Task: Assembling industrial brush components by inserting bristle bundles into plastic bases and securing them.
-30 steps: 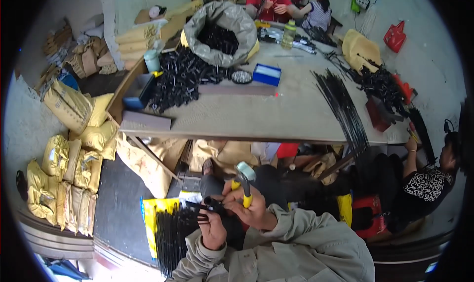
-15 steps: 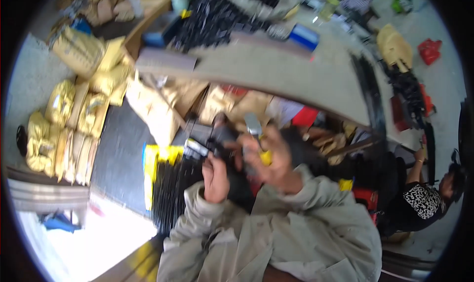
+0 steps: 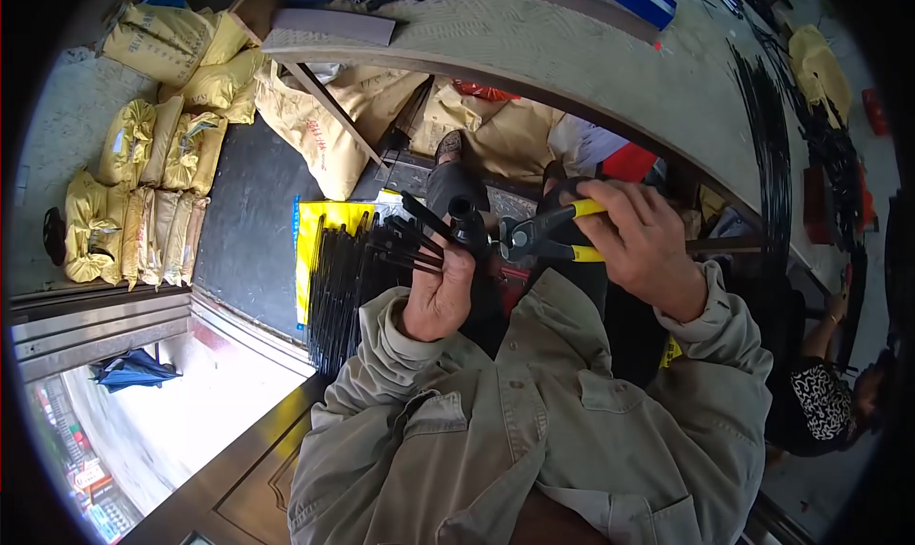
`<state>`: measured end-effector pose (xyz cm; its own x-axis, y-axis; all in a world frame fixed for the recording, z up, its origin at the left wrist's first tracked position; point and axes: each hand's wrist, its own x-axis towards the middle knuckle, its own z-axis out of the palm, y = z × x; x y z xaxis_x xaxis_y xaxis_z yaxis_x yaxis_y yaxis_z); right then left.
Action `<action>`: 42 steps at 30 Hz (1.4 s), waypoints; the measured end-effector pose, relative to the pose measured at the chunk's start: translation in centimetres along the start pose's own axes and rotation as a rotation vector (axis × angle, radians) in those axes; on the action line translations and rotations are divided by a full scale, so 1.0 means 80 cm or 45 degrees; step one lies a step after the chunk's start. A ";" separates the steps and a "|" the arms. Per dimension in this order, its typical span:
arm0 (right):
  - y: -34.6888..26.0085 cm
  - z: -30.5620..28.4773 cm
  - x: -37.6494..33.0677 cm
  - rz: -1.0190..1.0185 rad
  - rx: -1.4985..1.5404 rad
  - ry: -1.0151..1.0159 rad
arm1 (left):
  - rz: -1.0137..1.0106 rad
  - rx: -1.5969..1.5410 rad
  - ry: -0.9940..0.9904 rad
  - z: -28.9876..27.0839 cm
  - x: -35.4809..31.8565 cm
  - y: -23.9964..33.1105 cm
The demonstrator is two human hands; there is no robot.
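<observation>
My left hand [image 3: 438,302] is closed round a black part with several thin ribs and a round, hollow end, which looks like an umbrella frame [image 3: 464,223]. Its ribs fan out to the left above my fingers. In my right hand [image 3: 646,247] are pliers [image 3: 534,238] with yellow-tipped handles, held slightly spread. The jaws of the pliers come up against the right side of the frame; whether they grip it I cannot tell. Left of my left hand, a bundle of long black rods [image 3: 338,278] lies over a yellow sack [image 3: 307,249].
A workbench [image 3: 572,54] crosses ahead, bearing a blue box [image 3: 642,0] and long black rods [image 3: 762,116]. Paper sacks [image 3: 329,116] lie underneath. Yellow bags [image 3: 124,144] are stacked at left. A co-worker [image 3: 820,397] is at far right. Outside the doorway lies a blue umbrella [image 3: 138,369].
The view has tilted down, and the workbench sits higher in it. My right hand has moved right and its pliers now reach the frame. The blurred picture has become sharp.
</observation>
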<state>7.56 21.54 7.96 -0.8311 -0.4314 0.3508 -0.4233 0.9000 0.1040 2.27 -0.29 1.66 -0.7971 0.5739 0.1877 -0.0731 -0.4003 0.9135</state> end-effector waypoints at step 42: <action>0.044 -0.006 0.010 0.253 1.756 -0.996 | -0.158 0.108 -0.134 -0.019 0.030 -0.001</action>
<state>5.61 24.38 9.09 -0.6985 -0.6345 -0.3310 0.0824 0.3882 -0.9179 -0.54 0.01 1.48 -0.7177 0.6885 0.1044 -0.1126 -0.2626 0.9583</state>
